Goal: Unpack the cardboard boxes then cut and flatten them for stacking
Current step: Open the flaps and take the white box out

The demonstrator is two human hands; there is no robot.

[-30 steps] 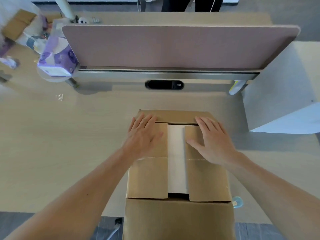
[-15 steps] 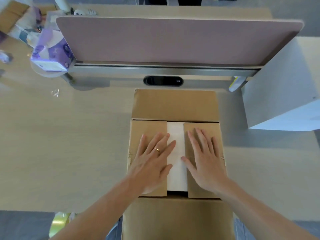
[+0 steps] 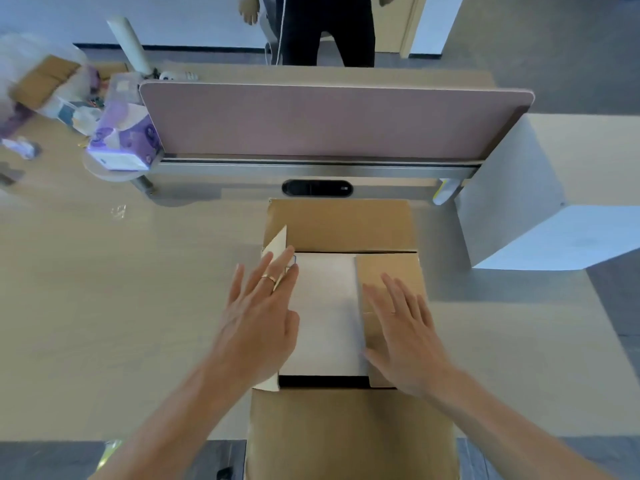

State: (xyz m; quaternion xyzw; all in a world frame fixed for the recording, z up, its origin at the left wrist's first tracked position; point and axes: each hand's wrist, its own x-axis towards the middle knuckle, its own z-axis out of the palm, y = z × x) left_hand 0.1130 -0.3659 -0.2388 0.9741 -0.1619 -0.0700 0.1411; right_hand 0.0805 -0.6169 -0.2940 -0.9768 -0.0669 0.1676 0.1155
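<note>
Head view, looking down. Standing on the light wooden bench (image 3: pixel 121 306), at its near edge: a brown cardboard box (image 3: pixel 349 431) with the top opened. Far flap (image 3: pixel 339 223) of the box folded out flat, away from the person; near flap hanging down on the side toward the person.

Inside the box, between the two side flaps: a flat white item (image 3: pixel 325 313), filling most of the opening, with a dark gap along the near edge of the box.

At the left side of the box, left side flap (image 3: pixel 277 242) lifted and tilted upward. Left hand (image 3: pixel 258 323) laid against this flap, fingers (image 3: pixel 284 261) straight and released, grasping nothing, with a thin gold ring (image 3: pixel 268 278) on one of them.

At the right side of the box, right side flap (image 3: pixel 388 268) lying flat over the white item. Right hand (image 3: pixel 405 334) resting on top of it, palm down, fingers straight and a little spread, also released.

Beyond the box: a black oval slot (image 3: pixel 317 188) in the bench, then an upright pink divider panel (image 3: pixel 329 123). Far left of the box: a purple tissue pack (image 3: pixel 123 140). Right of the box, apart from it: a white rectangular block (image 3: pixel 519 220). Behind the panel, far from the box: a standing person in dark trousers (image 3: pixel 329 29).
</note>
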